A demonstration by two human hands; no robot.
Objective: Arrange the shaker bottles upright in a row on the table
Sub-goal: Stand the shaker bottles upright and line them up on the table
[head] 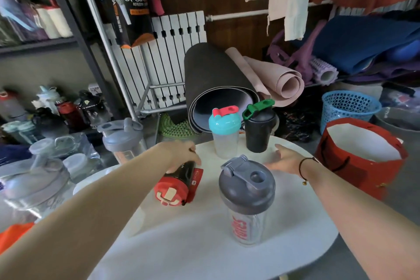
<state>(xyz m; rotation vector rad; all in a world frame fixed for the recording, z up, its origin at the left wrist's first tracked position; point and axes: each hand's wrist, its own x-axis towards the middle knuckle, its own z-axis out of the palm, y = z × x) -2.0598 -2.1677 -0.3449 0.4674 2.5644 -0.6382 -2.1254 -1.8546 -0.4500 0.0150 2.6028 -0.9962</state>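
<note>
On the white oval table (204, 245) a black shaker bottle with a red lid (175, 185) lies on its side, lid toward me. My left hand (181, 154) grips its black body from above. A clear shaker with a grey lid (247, 198) stands upright near the front. At the far edge a clear shaker with a teal lid and red cap (225, 129) and a black shaker with a green cap (260, 127) stand upright side by side. My right hand (284, 160) hovers open over the table between the grey-lidded and black shakers, holding nothing.
A clear shaker with a grey lid (122, 141) stands beyond the table's left edge among more bottles. Rolled mats (218, 88) lean behind the table. A red bag (361, 159) and a blue basket (347, 107) sit to the right.
</note>
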